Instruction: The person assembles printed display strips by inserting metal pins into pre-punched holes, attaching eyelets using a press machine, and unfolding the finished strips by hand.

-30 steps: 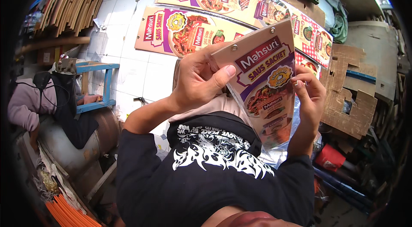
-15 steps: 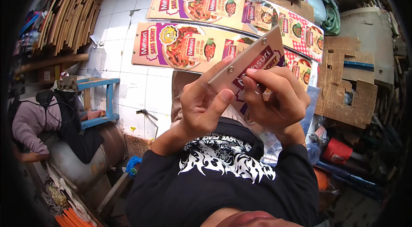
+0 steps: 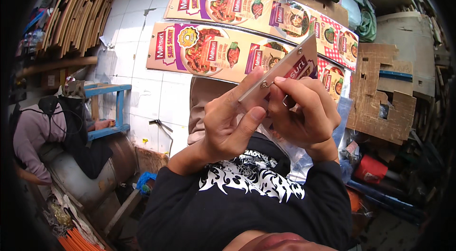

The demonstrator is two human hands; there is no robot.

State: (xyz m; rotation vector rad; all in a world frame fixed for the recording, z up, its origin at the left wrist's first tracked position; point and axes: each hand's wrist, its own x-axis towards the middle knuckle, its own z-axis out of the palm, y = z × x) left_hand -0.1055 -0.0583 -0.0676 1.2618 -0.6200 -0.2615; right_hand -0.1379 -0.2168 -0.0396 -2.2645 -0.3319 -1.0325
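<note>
Far across the white tiled floor (image 3: 137, 94), two long printed card strips (image 3: 213, 54) lying flat side by side, apparently not in hand yet or already dealt with; cannot tell which. Far left, a leaning stack of plain cardboard sheets (image 3: 76, 13); right, brown die-cut cardboard pieces (image 3: 380, 94). Left, another person's sleeve (image 3: 31, 132) beside a blue wooden stool (image 3: 107, 108).

Near the middle, held up over the lap and seen almost edge-on: a third printed card (image 3: 290, 66). Left hand (image 3: 228, 130) clamping its near end, thumb pressed flat against the face, fingers curled behind. Right hand (image 3: 304, 113) closed over the near corner, fingertips pinching together at a small wire hook (image 3: 267, 84) in the card's hole.

Judged as midway: hook at the hole but seating not confirmed, a second small fitting visible farther up the card.
</note>
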